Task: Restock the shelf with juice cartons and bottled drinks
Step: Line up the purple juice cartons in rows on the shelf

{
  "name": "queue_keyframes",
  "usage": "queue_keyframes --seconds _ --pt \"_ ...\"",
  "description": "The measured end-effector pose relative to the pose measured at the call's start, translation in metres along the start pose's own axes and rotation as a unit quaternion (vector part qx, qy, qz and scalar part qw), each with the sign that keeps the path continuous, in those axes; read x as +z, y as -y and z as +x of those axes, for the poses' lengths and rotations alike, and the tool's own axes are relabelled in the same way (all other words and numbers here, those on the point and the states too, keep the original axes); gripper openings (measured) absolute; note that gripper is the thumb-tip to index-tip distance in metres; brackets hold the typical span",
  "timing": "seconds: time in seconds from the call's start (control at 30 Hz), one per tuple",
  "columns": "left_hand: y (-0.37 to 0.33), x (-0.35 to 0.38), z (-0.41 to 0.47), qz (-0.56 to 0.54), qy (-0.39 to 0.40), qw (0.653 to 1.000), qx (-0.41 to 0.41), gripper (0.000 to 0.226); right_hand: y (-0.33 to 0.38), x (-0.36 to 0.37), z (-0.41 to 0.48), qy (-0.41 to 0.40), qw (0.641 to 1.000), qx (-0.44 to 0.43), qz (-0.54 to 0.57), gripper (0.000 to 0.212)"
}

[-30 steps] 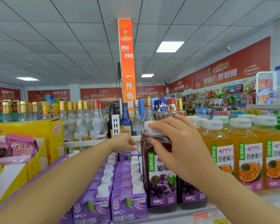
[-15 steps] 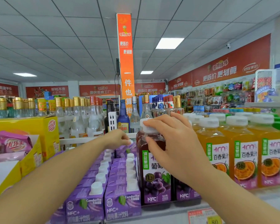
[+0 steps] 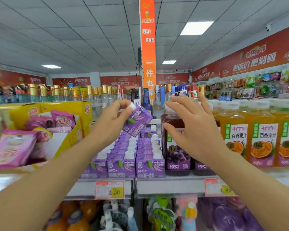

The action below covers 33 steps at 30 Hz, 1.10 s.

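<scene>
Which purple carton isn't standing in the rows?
The purple carton pinched by the left hand, tilted in the air above the rows; the rest stand upright on the shelf.

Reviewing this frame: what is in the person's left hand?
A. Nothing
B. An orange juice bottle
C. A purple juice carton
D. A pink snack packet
C: the left hand grips a purple juice carton by its top, near the white cap, holding it tilted above the carton rows on the shelf.
</scene>
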<state>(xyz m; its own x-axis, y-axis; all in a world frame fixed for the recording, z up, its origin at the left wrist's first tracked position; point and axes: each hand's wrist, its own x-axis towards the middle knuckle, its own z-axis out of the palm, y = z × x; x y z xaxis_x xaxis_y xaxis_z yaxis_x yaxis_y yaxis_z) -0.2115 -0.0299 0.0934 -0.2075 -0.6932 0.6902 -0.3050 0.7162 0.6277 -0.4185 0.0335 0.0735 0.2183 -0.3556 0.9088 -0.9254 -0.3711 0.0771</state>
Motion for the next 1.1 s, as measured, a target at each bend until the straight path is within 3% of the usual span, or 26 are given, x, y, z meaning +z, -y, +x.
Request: queue_keyframes --seconds 0.07,0.17,0.33,0.5,0.67,0.93,1.03,1.1 --pt "-0.008 -0.002 -0.032 -0.053 0.012 0.998 0.004 0.022 0.017 -0.005 -0.015 0.008 0.995 0.003 0.101 0.054" --pt "-0.012 0.006 -0.077 -0.164 0.038 0.985 -0.026 0.023 0.044 -0.011 -0.047 0.105 0.966 0.031 0.232 0.064" --pt "-0.005 0.024 -0.140 -0.348 0.050 0.925 -0.147 0.021 0.065 -0.021 -0.094 0.158 0.901 0.118 0.386 0.039" --pt "0.009 0.039 -0.184 -0.417 0.057 0.874 -0.243 0.031 0.074 -0.021 -0.128 0.247 0.854 0.176 0.423 0.034" --pt "0.027 0.056 -0.214 -0.378 0.081 0.873 -0.298 0.023 0.075 -0.018 -0.162 0.328 0.821 0.225 0.409 0.035" --pt "0.034 0.072 -0.242 -0.371 0.127 0.865 -0.313 0.023 0.074 -0.018 -0.196 0.336 0.826 0.243 0.382 0.036" --pt "0.037 0.078 -0.250 -0.389 0.119 0.848 -0.340 0.037 0.076 -0.018 -0.200 0.331 0.816 0.265 0.393 0.038" --pt "0.036 0.082 -0.254 -0.431 0.099 0.816 -0.372 0.035 0.074 -0.021 -0.197 0.350 0.799 0.269 0.409 0.039"
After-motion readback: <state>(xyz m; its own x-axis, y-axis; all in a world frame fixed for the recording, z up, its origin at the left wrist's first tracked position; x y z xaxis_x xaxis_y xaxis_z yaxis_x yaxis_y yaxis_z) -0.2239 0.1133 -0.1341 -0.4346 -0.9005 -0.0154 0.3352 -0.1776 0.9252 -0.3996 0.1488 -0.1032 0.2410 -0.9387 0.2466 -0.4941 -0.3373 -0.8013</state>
